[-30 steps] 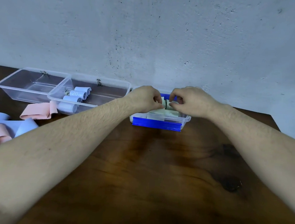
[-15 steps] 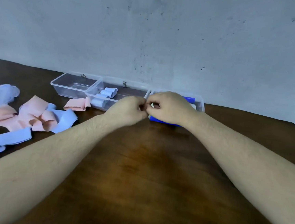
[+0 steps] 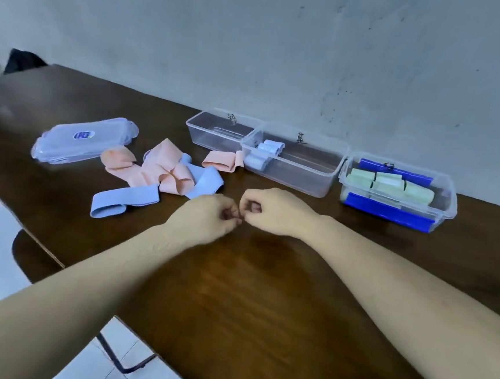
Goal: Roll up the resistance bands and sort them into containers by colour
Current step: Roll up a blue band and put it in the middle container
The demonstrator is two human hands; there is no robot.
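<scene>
Risks, judged from the layout: the loose pink bands (image 3: pixel 165 170) and blue bands (image 3: pixel 125 201) lie tangled in one heap on the table (image 3: pixel 263 296), so lifting one could drag a neighbour along or off the near edge; a slack roll could spring open once dropped in a box; and a pink band (image 3: pixel 222 162) touching the middle box (image 3: pixel 293 160) could slip in among the blue rolls (image 3: pixel 265 153), spoiling the colour sort. Left hand (image 3: pixel 207 217) and right hand (image 3: pixel 274 211) hover over the table just right of the heap, knuckles almost meeting, the fingers of both curled inward. Neither shows a band or any other object in its grip; whether something small is pinched between the fingertips cannot be told. The green rolls (image 3: pixel 389 185) fill the right box (image 3: pixel 397 190), which has blue clips. The left box (image 3: pixel 217 130) appears to hold nothing, and a lid (image 3: pixel 83 140) lies beyond the heap.
</scene>
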